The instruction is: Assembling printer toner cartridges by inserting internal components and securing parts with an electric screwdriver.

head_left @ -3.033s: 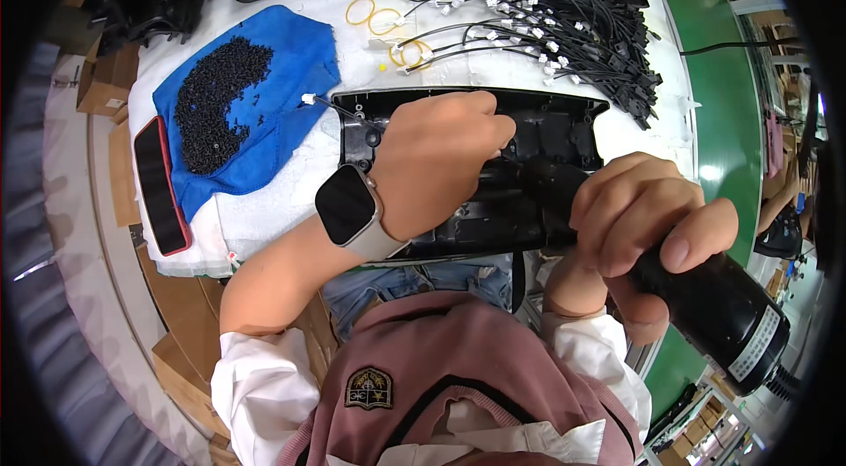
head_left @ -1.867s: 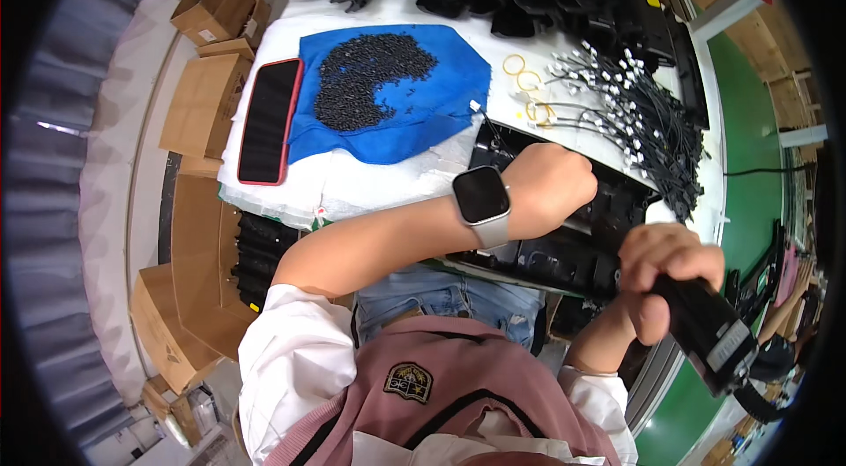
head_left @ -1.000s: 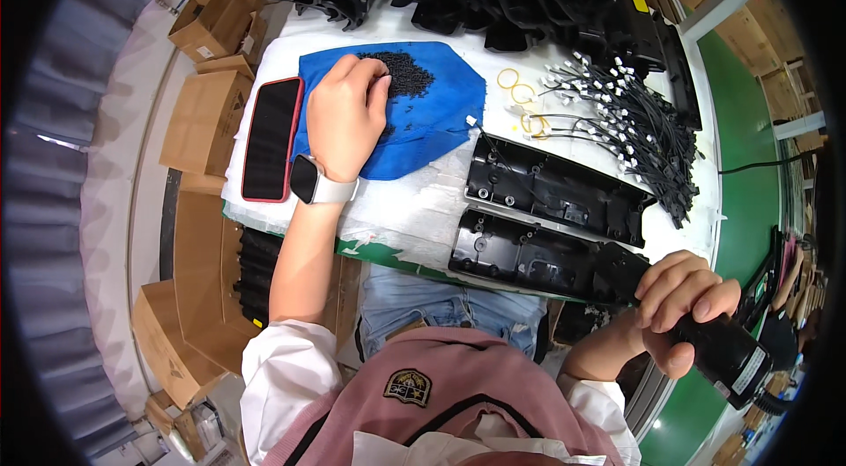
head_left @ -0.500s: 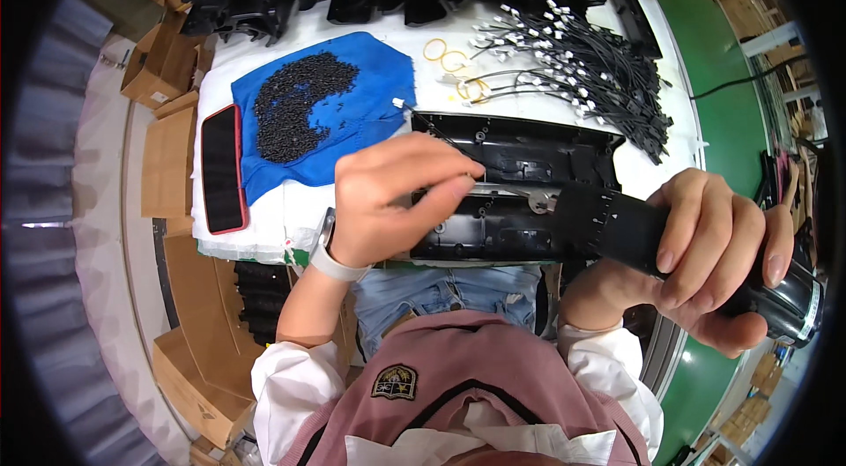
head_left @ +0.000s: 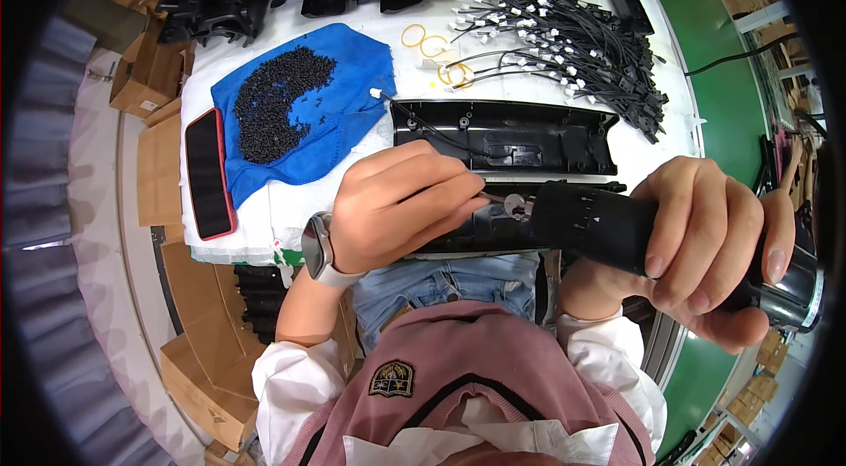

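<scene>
Clamping its grip round the black cylindrical power screwdriver (head_left: 592, 224), the right hand (head_left: 701, 241) holds it over the black plastic shell (head_left: 507, 235); the left hand (head_left: 401, 203) pinches its fingertips together by the thin metal bit (head_left: 502, 199). Shaky alignment could nick them.

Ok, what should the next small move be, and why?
I'd probably have the right hand hold the screwdriver steady until the left hand clears the bit: the left fingertips are at the bit's tip, which points sideways over the near black case. Whether they pinch anything is too small to tell.
</scene>
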Available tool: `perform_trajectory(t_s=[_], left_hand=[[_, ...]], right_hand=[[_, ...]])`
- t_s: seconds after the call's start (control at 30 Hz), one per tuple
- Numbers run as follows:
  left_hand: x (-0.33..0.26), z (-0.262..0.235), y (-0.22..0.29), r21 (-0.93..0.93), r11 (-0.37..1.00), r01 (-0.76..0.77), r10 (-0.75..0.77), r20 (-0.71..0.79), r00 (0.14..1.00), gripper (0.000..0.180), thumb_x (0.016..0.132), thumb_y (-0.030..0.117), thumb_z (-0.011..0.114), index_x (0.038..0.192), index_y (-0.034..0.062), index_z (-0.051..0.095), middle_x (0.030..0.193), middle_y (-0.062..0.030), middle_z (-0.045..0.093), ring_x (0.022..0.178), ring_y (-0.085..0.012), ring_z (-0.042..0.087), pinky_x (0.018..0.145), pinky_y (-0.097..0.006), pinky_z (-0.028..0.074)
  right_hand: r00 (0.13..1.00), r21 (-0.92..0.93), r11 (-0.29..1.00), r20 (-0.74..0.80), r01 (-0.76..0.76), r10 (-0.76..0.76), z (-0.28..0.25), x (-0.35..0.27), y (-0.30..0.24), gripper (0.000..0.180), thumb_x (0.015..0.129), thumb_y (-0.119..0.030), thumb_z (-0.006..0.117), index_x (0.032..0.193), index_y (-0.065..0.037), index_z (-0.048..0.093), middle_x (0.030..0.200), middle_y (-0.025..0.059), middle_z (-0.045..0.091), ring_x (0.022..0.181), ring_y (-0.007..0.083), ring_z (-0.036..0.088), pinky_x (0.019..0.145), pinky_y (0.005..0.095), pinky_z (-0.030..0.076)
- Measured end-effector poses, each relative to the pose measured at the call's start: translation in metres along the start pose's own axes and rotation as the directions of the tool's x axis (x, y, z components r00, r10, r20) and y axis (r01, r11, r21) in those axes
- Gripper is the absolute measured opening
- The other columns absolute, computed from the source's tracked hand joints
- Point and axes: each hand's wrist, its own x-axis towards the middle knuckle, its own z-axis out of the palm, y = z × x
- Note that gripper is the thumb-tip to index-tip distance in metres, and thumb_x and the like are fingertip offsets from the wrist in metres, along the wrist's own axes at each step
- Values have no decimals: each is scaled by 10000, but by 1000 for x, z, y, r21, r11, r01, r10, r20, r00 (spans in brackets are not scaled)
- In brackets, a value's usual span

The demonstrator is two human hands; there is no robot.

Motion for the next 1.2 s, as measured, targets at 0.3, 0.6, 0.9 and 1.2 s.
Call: perform_trajectory(t_s=[0.3, 0.6, 0.9, 1.2], left_hand=[[-4, 6, -1, 0, 1000, 9, -9, 43, 999, 239, 654, 7, 773, 850, -13, 638, 795, -98, 602, 609, -237, 559, 507, -317, 453], [-7, 13, 1, -202, 963, 178, -192, -52, 980, 211, 660, -4, 772, 854, 1, 689, 793, -95, 627, 632, -226, 594, 537, -295, 465], [-12, 23, -5, -21, 924, 383, -383, -93, 919, 103, 730, -1, 691, 771, 6, 597, 750, -96, 570, 652, -258, 572, 574, -323, 462], [-16, 28, -9, -2, 914, 405, -405, -4, 914, 124, 751, 36, 682, 779, 10, 563, 798, -96, 537, 726, -290, 550, 615, -361, 454]], right_hand=[[990, -127, 982, -22, -138, 136, -3, -1, 1, 338, 797, -214, 689, 1001, -47, 478, 615, -13, 577, 432, 88, 562, 487, 245, 477], [974, -32, 976, 72, -215, 216, -36, -3, -14, 398, 887, -306, 628, 1142, -79, 422, 734, 14, 559, 516, 122, 559, 557, 289, 473], [902, -388, 880, 211, -275, 376, -37, -15, -11, 427, 778, -186, 773, 1044, -55, 466, 663, 48, 549, 441, 166, 511, 397, 304, 395], [862, -490, 824, 246, -284, 443, -43, -16, -6, 444, 815, -320, 736, 1051, -94, 436, 618, -11, 549, 423, 128, 530, 398, 272, 443]])
